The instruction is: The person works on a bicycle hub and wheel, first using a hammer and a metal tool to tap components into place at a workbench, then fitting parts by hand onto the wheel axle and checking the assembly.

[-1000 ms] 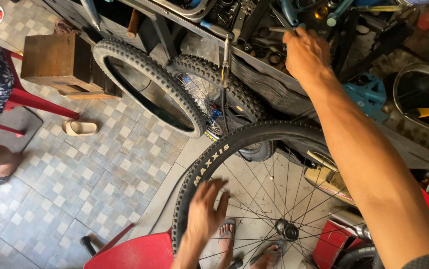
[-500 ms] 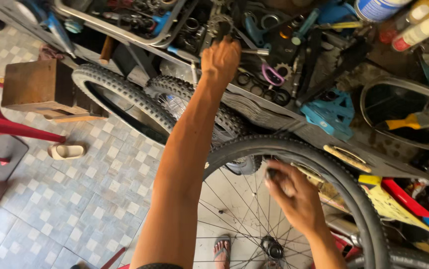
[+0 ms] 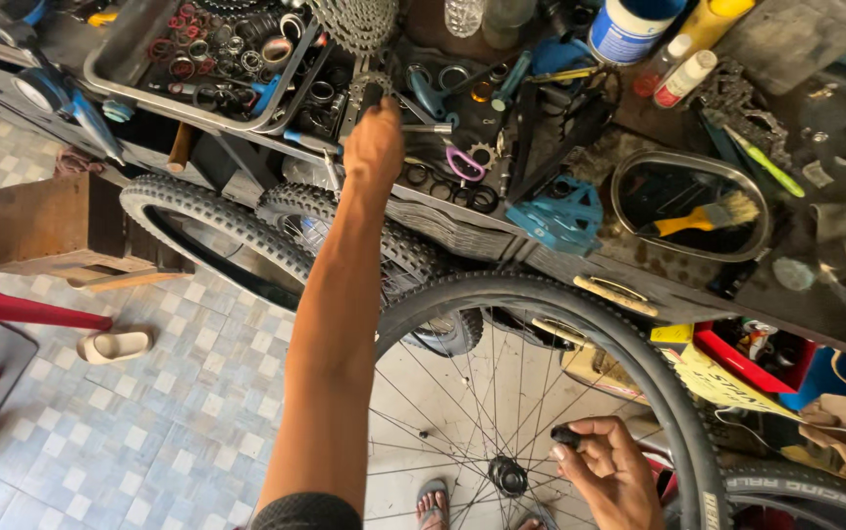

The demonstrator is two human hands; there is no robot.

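Bicycle wheel [image 3: 580, 324] stands upright at 5 o'clock in our view, knobby black tyre on the rim, spokes running to the hub [image 3: 508, 477] near the bottom edge. Our right hand [image 3: 611, 469] is inside the wheel just right of the hub, fingers pinched together on a small black part [image 3: 565, 435]. Our left hand [image 3: 374, 147] reaches out at 12 o'clock to the cluttered workbench [image 3: 462, 231], fingers curled among loose rings and sprockets; whether it grips anything, we cannot tell. At 11 o'clock sits a metal tray [image 3: 197, 69] of small parts. At 2 o'clock an oval pan [image 3: 690, 206] holds a yellow-handled brush [image 3: 708, 216]. A blue pedal [image 3: 562, 218] lies at the bench edge. More tyres [image 3: 217, 231] lean under the bench at 10 o'clock, over tiled floor [image 3: 148, 422].
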